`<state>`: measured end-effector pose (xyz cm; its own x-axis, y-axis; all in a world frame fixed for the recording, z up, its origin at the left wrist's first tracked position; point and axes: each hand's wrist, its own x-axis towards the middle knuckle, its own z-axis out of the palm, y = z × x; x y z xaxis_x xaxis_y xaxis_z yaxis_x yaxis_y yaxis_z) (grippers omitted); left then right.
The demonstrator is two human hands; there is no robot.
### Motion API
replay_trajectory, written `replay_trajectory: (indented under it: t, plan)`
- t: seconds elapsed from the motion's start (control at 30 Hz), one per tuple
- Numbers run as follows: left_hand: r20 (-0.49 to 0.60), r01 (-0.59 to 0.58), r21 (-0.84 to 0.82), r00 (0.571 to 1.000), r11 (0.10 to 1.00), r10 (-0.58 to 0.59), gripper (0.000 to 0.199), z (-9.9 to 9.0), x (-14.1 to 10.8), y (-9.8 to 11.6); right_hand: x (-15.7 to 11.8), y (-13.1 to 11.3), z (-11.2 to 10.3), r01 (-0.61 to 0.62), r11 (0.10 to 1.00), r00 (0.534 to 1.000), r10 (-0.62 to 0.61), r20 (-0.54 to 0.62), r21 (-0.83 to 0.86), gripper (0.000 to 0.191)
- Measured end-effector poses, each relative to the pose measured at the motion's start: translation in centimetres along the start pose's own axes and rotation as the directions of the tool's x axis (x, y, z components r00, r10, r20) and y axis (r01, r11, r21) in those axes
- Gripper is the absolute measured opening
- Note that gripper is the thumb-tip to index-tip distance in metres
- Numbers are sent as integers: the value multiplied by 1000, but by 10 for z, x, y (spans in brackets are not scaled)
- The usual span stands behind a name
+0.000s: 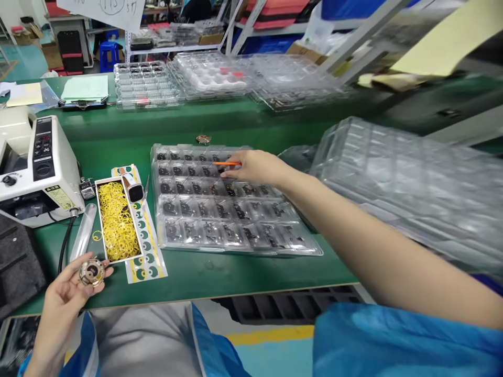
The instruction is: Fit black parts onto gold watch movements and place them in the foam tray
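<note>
Round metal part waits while one small piece gets picked

Round metal part [91,272] sits in the left hand [63,301], pinched at its edge, low over the near side of the table [220,272]. The right hand [257,167] grips orange tweezers [227,164] over the clear tray [231,201] of small dark pieces. Most tray pockets look full, so much work seems left. Yellow rings [117,220] fill a box nearby.

Your green bench [236,125] carries a clear parts tray [231,209], a box of yellow rings [117,220], a tape dispenser [37,167] and stacked empty trays [220,78].
</note>
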<state>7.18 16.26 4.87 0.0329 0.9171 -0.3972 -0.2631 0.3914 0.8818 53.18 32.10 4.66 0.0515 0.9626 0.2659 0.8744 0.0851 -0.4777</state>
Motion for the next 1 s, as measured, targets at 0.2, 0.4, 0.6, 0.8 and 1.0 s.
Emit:
replay_trajectory:
  t: [0.2, 0.4, 0.6, 0.8, 1.0]
  plan:
    - [8, 21, 21, 1000, 1000, -21, 44, 26, -1, 1, -3, -8, 3, -149, 989, 984, 149, 100, -11, 12]
    - [150, -13, -7, 989, 1000, 14, 44, 42, 10, 2, -30, -125, 9, -41, 904, 934, -117, 339, 425, 22]
    - [127, -172, 38, 978, 984, 166, 26, 57, 27, 9, -66, -234, 36, -55, 699, 840, -354, 411, 713, 9]
    - [24, -298, 195, 954, 934, 299, 20, 55, 27, 16, -76, -248, 61, -96, 730, 827, -320, 463, 677, 18]
    - [6, -288, 221, 956, 932, 294, 17, 43, 22, 15, -60, -238, 74, 50, 793, 870, -333, 363, 607, 27]
